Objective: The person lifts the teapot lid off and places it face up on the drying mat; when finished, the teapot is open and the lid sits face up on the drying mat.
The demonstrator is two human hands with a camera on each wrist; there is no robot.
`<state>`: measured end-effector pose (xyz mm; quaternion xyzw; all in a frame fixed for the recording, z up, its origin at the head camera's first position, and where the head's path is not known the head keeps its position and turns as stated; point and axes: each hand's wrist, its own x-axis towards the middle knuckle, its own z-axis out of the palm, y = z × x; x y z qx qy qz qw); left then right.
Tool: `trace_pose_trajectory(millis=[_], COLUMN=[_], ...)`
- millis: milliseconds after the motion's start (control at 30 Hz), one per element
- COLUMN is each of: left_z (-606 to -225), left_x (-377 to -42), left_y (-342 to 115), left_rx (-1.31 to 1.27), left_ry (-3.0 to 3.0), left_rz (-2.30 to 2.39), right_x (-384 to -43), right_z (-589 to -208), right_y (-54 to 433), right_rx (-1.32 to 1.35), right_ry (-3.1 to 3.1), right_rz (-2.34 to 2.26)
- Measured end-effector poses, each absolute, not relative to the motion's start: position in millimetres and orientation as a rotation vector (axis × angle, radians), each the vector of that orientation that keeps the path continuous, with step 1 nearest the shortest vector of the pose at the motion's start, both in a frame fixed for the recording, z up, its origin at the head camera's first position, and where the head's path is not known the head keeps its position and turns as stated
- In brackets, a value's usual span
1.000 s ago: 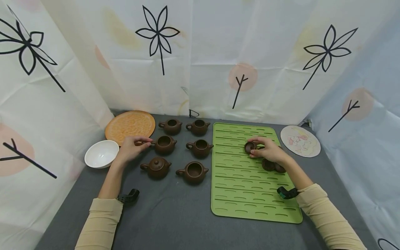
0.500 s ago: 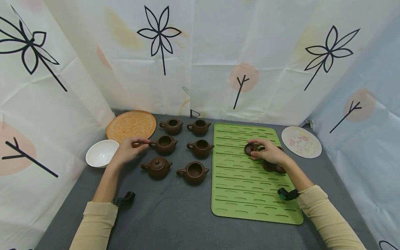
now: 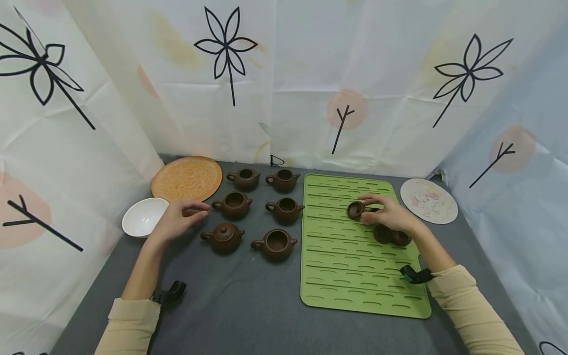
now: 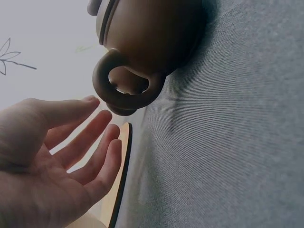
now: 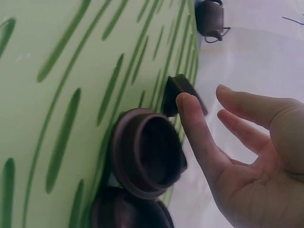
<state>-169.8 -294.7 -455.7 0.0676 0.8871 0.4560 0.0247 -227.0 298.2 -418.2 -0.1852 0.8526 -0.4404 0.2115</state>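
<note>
Several small brown teapots stand on the grey cloth, among them a lidless teapot (image 3: 235, 205) and a lidded teapot (image 3: 224, 238). My left hand (image 3: 179, 219) hovers just left of the lidless one's handle, fingers loosely bent and holding nothing. In the left wrist view a looped teapot handle (image 4: 126, 97) lies just beyond the fingertips. My right hand (image 3: 390, 216) is over the green mat (image 3: 350, 276), thumb and fingers spread apart beside a brown teapot lid (image 3: 355, 210). Several more lids lie under and near that hand; the right wrist view shows an upturned lid (image 5: 152, 152).
A white bowl (image 3: 144, 217) and an orange round placemat (image 3: 186, 178) are at the left. Right of the mat lies a pale round coaster (image 3: 428, 200) with a printed picture. A patterned white curtain (image 3: 301, 64) surrounds the table at the back and sides.
My left hand has drawn back leftward from the lidless teapot's handle. The right hand has let go of the lid, leaving it on the mat, and shifted slightly right.
</note>
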Motion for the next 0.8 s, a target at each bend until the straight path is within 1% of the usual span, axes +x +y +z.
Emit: trace_pose_trajectory(millis=[300, 500, 800], left_z=[-462, -465, -469], left_x=[-152, -140, -126], left_y=[-294, -293, -295], left_rx=[0.191, 0.141, 0.086], left_ry=[2.734, 2.719, 2.668], left_rz=[1.361, 1.381, 1.462], right_x=[-217, -214, -212], right_z=[-398, -391, -390], right_y=[278, 249, 198], right_rx=[-0.629, -0.707, -0.75], right_ry=[2.442, 2.372, 2.244], right_rz=[-1.27, -1.359, -1.478])
